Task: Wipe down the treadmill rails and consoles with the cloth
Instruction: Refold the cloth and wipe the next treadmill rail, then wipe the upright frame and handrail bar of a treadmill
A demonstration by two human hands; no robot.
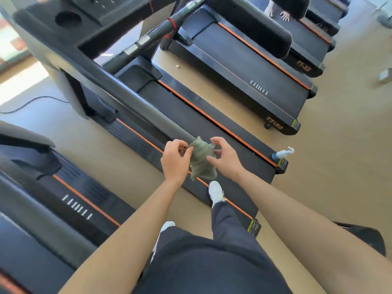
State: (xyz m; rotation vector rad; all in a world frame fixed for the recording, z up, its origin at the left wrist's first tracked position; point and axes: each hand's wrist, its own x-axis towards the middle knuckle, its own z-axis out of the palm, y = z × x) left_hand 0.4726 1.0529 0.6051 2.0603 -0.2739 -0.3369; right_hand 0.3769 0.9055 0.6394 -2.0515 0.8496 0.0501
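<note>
A crumpled grey-green cloth hangs between my two hands in front of me, above the treadmill belt. My left hand pinches its upper left corner. My right hand pinches its right edge with thumb and fingers. The treadmill's long dark handrail runs from the console at the upper left down to a point just behind the cloth. The second handrail, with silver pads and a red band, slants across the upper middle. My white shoe stands on the belt's edge.
A spray bottle lies on the rear right corner of this treadmill's deck. More treadmills stand to the right and lower left. Another person's hand shows at the top right. A cable lies on the tan floor at left.
</note>
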